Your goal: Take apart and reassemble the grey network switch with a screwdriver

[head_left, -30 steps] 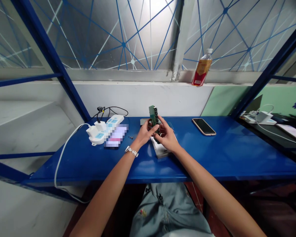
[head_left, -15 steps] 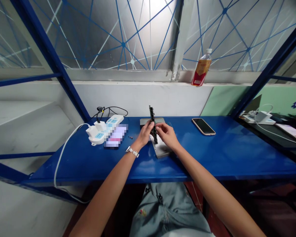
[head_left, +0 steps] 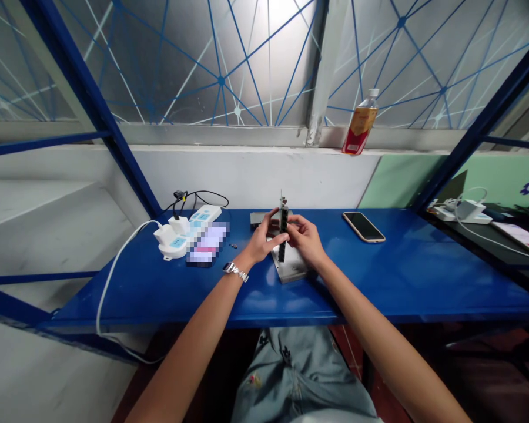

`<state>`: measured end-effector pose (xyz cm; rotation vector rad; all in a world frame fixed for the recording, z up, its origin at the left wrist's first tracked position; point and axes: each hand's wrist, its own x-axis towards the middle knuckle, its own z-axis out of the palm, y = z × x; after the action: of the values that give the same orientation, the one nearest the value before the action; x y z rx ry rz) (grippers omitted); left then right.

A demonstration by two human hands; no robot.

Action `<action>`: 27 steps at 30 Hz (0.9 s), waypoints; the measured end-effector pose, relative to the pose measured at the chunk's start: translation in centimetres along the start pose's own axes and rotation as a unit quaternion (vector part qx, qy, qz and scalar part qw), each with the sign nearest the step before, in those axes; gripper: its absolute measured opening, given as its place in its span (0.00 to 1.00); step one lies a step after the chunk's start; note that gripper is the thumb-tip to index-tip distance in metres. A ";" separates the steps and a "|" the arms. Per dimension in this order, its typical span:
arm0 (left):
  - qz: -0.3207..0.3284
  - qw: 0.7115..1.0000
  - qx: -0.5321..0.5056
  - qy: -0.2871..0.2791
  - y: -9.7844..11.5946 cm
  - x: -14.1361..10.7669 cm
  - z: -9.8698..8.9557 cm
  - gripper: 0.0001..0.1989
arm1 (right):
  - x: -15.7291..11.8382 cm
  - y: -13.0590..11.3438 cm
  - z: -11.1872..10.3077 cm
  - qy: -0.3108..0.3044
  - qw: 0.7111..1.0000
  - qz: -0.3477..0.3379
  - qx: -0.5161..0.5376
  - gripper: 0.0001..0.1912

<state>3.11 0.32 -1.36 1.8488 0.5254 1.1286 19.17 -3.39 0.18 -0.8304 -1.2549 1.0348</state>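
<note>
My hands hold a narrow green circuit board [head_left: 283, 232] upright and edge-on, with its row of black connectors showing. My left hand [head_left: 263, 244] pinches it from the left side, and my right hand [head_left: 303, 238] grips it from the right. Its lower end stands over a flat silver metal case [head_left: 292, 271] lying on the table, though I cannot tell if they touch. Behind my hands sits a dark grey metal box [head_left: 257, 220], partly hidden by my left fingers.
The blue metal table [head_left: 379, 282] carries a white power strip [head_left: 189, 229] with plugged-in adapters, a blurred flat item [head_left: 207, 244], several tiny screws [head_left: 233, 244] and a phone [head_left: 364, 227]. A drink bottle [head_left: 360, 123] stands on the window ledge.
The circuit board has turned from showing its green face to edge-on. It has shifted right, and both hands have moved with it.
</note>
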 end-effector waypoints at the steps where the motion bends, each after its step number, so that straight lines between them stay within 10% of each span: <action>1: 0.002 1.000 0.013 0.001 0.2 0.0 0.0 0.34 | 0.0 -0.1 0.0 0.002 1.000 -0.013 -0.006 0.24; 14: -0.014 0.984 0.126 0.123 0.6 0.0 -0.6 0.30 | -0.5 -0.1 0.3 -0.012 0.996 -0.068 -0.055 0.24; 19: -0.111 0.978 0.140 0.112 0.1 0.1 -0.3 0.33 | -0.9 0.0 0.3 -0.040 0.994 -0.066 -0.078 0.21; 27: -0.062 0.957 0.262 0.112 2.0 0.0 0.1 0.24 | -1.0 -0.1 0.5 -0.040 0.994 -0.059 -0.082 0.22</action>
<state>3.00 -0.81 0.33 2.0996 1.1466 1.1980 18.66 -4.44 0.03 -0.8360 -1.4559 0.8861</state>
